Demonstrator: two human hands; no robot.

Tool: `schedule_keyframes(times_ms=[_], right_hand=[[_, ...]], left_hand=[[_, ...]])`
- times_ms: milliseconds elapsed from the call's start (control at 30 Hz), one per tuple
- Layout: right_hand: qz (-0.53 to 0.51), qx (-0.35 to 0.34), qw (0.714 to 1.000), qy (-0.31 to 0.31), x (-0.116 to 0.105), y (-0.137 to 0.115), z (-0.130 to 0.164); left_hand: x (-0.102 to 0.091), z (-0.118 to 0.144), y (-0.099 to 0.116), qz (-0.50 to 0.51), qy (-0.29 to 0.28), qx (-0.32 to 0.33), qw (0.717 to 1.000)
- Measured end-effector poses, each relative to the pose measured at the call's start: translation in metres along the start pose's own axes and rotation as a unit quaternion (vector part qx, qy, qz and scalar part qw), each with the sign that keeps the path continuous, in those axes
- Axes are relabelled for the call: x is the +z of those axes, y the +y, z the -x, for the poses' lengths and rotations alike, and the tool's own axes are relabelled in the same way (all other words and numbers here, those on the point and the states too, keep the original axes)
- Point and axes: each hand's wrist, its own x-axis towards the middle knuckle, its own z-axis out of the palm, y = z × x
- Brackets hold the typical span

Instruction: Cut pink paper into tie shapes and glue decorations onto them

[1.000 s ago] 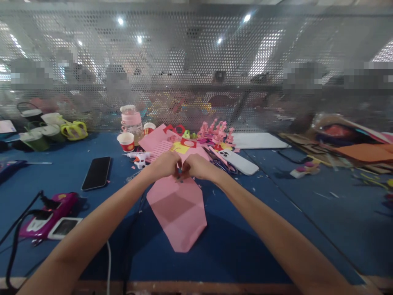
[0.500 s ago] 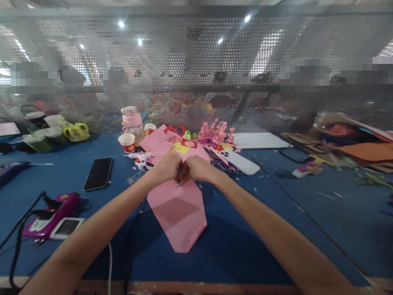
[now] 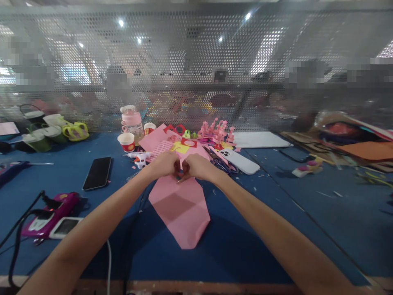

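Observation:
Both my arms reach forward over a blue table (image 3: 245,246). My left hand (image 3: 164,164) and my right hand (image 3: 198,167) meet at the far end of a folded pink paper sheet (image 3: 181,209), fingertips pinched together on a small dark-and-red piece (image 3: 179,175) at the sheet's top edge. What that piece is I cannot make out. The pink sheet lies flat on the table with crease lines and points toward me.
Behind my hands lie pink paper cutouts (image 3: 216,132), a white glue gun (image 3: 139,157), a white phone (image 3: 239,161), a paper cup (image 3: 126,141) and a pink bottle (image 3: 131,122). A black phone (image 3: 97,173) and a purple device (image 3: 50,213) lie left. A perforated metal screen (image 3: 196,69) closes the back.
The pink sheet has shifted slightly right and turned a little. My hands stay pinched together at its top edge, fingers working the small piece.

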Motion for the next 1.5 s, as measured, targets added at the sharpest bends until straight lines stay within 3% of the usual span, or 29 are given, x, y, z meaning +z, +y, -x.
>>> schedule_keyframes(times_ms=[367, 833, 967, 1133, 1300, 1500], right_hand=[[0.000, -0.002, 1.000, 0.026, 0.000, -0.002, 0.002], [-0.030, -0.064, 0.996, -0.046, 0.000, 0.005, 0.000], [-0.033, -0.047, 0.998, -0.031, -0.001, 0.007, -0.001], [-0.047, -0.035, 0.998, -0.018, -0.001, 0.009, 0.000], [-0.060, -0.047, 0.997, -0.025, -0.005, 0.010, 0.002], [-0.073, -0.022, 0.997, -0.006, -0.007, 0.013, 0.002]], left_hand=[[0.004, 0.000, -0.003, 0.016, 0.007, -0.016, 1.000], [0.009, -0.004, -0.002, 0.035, 0.023, 0.010, 0.999], [0.006, -0.004, -0.005, 0.048, 0.003, 0.000, 0.999], [-0.003, -0.008, -0.027, 0.125, -0.066, 0.030, 0.990], [-0.017, -0.006, -0.048, 0.207, -0.125, -0.047, 0.969], [-0.020, -0.002, -0.047, 0.166, -0.112, -0.016, 0.980]])
